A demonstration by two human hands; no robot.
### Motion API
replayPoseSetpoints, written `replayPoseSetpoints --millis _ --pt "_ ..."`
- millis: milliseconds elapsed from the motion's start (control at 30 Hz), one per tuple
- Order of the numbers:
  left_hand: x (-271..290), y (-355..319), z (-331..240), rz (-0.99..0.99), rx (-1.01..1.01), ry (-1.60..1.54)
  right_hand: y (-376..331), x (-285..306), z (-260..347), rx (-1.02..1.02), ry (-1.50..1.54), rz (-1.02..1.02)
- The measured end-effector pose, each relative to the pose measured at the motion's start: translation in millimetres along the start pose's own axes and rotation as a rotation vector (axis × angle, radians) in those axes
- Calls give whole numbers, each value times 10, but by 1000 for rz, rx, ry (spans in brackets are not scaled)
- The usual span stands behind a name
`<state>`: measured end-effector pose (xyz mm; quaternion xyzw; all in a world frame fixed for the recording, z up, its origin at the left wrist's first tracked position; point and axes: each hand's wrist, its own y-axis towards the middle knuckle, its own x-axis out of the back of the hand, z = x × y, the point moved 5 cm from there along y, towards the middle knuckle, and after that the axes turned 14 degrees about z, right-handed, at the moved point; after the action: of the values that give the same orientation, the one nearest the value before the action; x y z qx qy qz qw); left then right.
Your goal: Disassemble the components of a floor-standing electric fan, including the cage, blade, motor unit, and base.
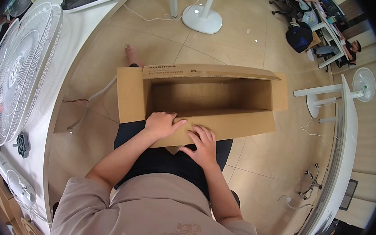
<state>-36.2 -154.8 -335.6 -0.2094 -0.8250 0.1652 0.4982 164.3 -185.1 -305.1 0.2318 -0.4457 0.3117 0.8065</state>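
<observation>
A long brown cardboard box [208, 91] rests across my lap with its top flaps folded outward, and nothing shows inside it. Its near flap [236, 123] slants toward me over my thighs. My left hand [162, 125] is closed over the left part of this flap, fingertips bent at the fold by the opening and thumb pointing right. Beside it, my right hand [203, 146] lies on the flap with its fingers spread. The right thumb is near the flap's close edge. A small brown piece [173, 150] sticks out below that edge; I cannot tell what it is.
To the left, a white table [36, 167] bears white fan grilles [22, 71], a dark green knob [22, 144] and a white fan base [21, 187]. Another white table [348, 127] stands right, near a standing fan [363, 84]. A round white base [202, 19] and cables lie ahead.
</observation>
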Motion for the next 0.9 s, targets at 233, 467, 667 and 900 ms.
replayPoseSetpoints --millis 233,467,667,900 --pt "-49 -63 -26 -12 -22 7 221 298 -843 -247 -215 -44" --pt "-102 -38 -70 -21 -80 106 548 315 -1250 -269 -373 -161" --pt "100 76 171 -195 -93 134 907 240 -1288 -224 -365 -196" --pt "483 429 368 -268 -156 114 1295 356 -1493 -307 -427 -201"
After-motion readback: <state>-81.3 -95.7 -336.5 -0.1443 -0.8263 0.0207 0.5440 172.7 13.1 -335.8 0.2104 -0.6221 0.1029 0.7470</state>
